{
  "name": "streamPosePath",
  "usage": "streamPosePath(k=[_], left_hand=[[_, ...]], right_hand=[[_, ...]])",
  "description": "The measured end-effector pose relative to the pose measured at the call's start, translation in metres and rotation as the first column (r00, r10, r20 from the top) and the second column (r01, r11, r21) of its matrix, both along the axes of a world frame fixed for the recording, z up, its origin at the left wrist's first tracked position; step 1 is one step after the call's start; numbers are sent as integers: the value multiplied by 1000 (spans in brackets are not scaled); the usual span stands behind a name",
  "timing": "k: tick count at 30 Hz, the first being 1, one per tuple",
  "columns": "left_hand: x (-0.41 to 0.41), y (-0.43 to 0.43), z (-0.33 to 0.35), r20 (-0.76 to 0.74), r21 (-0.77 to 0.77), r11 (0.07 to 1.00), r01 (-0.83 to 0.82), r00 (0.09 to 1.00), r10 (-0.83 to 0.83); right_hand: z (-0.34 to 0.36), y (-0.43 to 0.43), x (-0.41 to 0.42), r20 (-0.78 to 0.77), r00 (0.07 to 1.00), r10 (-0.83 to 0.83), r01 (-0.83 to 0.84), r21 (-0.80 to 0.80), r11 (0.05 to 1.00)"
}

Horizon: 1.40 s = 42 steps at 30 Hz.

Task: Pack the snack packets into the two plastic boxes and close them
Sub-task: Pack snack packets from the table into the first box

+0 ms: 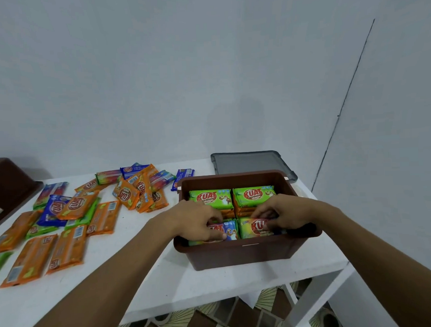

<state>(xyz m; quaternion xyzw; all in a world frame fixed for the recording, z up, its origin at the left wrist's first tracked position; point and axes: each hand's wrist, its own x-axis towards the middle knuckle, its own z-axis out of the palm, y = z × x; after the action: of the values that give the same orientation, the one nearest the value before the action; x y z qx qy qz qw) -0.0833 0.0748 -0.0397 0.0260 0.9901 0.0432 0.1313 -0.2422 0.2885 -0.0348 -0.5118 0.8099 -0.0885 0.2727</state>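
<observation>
A brown plastic box (247, 254) stands on the white table (164, 275), holding several snack packets. Two green packets (211, 199) lie across its far half. In the near half my left hand (197, 220) grips a blue packet (230, 230) with curled fingers. Beside it, my right hand (282, 213) pinches a green packet (254, 226). A second brown box (7, 187) sits at the table's far left, partly out of view. Several loose orange, blue and green packets (72, 217) are scattered on the table's left half.
A grey lid (251, 162) lies flat behind the near box, against the pale wall. The table's right edge runs close to the box. Patterned floor tiles (215, 317) show below the front edge.
</observation>
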Motion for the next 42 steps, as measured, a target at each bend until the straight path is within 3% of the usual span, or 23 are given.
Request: streamPosePath(k=[3, 13, 18, 21, 24, 27, 30, 34, 38, 42], left_hand=[[-3, 5, -1, 61, -93, 996, -7, 998, 13], [-2, 9, -3, 64, -93, 995, -41, 997, 48], [-6, 11, 3, 152, -102, 993, -56, 986, 71], [-5, 9, 1, 153, -117, 992, -45, 986, 62], [-4, 9, 2, 56, -20, 997, -68, 996, 69], [-5, 4, 9, -188, 195, 977, -83, 975, 120], [-14, -10, 18, -410, 163, 982, -94, 899, 154], [-44, -38, 21, -521, 191, 973, -132, 826, 215], [-91, -69, 18, -379, 391, 895, -216, 848, 370], [-132, -94, 8, -151, 491, 828, -271, 910, 387]], right_hand=[[-1, 0, 1, 3, 1000, 13, -13, 14, 1000], [-11, 4, 3, -42, 999, 11, -12, -32, 999], [-9, -1, 5, -30, 1000, 2, -1, 44, 999], [-10, 0, 5, -26, 1000, -11, 12, 12, 1000], [-11, 4, 6, 21, 998, -60, 63, -163, 985], [-5, 4, 3, 9, 991, -135, 128, -391, 911], [3, -4, -6, -67, 975, -210, 143, -535, 833], [12, -23, -37, -51, 929, -367, 252, -638, 727], [15, -47, -82, -45, 883, -467, 339, -628, 701], [6, -55, -131, 16, 855, -518, 457, -494, 740]])
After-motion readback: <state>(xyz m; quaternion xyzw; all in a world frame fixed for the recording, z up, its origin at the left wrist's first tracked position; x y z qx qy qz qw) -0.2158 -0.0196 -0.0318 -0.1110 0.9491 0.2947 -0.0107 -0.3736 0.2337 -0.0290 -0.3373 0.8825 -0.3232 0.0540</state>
